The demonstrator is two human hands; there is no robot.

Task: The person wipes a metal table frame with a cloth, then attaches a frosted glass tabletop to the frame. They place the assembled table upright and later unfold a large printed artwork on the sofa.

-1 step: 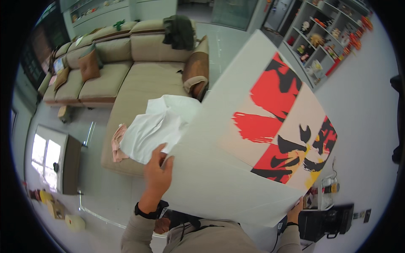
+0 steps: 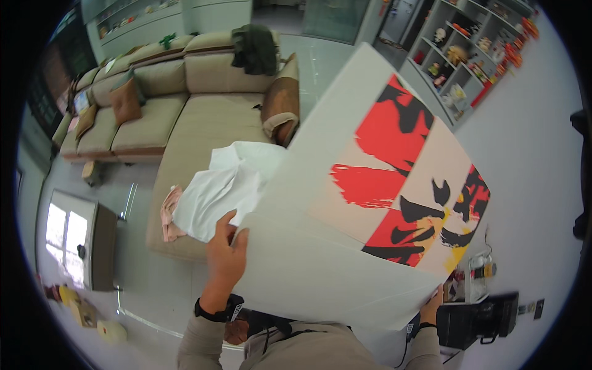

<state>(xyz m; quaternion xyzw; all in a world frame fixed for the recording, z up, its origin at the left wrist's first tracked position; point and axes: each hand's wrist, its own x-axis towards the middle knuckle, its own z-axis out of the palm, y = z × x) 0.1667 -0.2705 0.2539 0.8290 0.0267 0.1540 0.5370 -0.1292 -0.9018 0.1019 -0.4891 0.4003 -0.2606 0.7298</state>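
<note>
A large, flat white sheet (image 2: pixel 290 259) fills the middle of the view, tilted, with a faint crease across it. I cannot tell whether it is cloth or thin board. A red, black, yellow and pale pink print (image 2: pixel 407 185) covers its right part. My left hand (image 2: pixel 226 253) is closed on its left edge, thumb and fingers pinching it. At the lower right corner, my right hand (image 2: pixel 431 306) holds the edge, its fingers mostly hidden by the sheet. Behind the left edge, a crumpled white cloth (image 2: pixel 216 191) and a pinkish cloth (image 2: pixel 171 216) lie on the beige sofa (image 2: pixel 203 123).
A cabinet (image 2: pixel 80 240) with a shiny top stands at left. To the right of my right hand are a black case-like box (image 2: pixel 484 320) and a small white rack (image 2: pixel 478 280). A shelf of figurines (image 2: pixel 456 55) stands at the far right.
The whole view has shifted slightly, so the sofa and the sheet's upper part appear a little further left. Both hands keep their hold on the sheet.
</note>
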